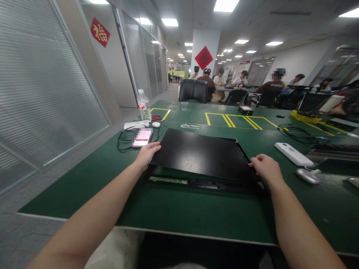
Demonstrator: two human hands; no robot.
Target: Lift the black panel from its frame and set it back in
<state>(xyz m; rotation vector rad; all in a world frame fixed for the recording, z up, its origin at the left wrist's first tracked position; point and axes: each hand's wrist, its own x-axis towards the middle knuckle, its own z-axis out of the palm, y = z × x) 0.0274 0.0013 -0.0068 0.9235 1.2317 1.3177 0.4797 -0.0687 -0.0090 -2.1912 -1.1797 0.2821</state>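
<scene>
Gripping the left edge of a black panel [202, 153], the left hand [147, 154] had its thumb and fingers drawn close together there. The right hand [264, 167] was bent inward at the opposite edge, its fingertips narrowly spaced; whether they pinched the panel or the dark frame [218, 185] beneath could not be told. The panel thus lay between the two sets of fingers, slightly tilted, its near edge apart from the frame's near bar. On that bar, nearer the body than the left fingers and to their right, a green circuit strip [168, 180] showed.

Just beyond the left fingertips lay a phone [142, 138] with its screen lit, a black cable [120, 144] beside it. Farther past those fingers stood a water bottle [144, 107], near the red-handled scissors [156, 117]. To the right of the right fingers lay a white device [293, 154], and nearer the body from it, a silver rounded object [307, 176]. Everything rested on a green table [84, 194] reaching away beyond both hands.
</scene>
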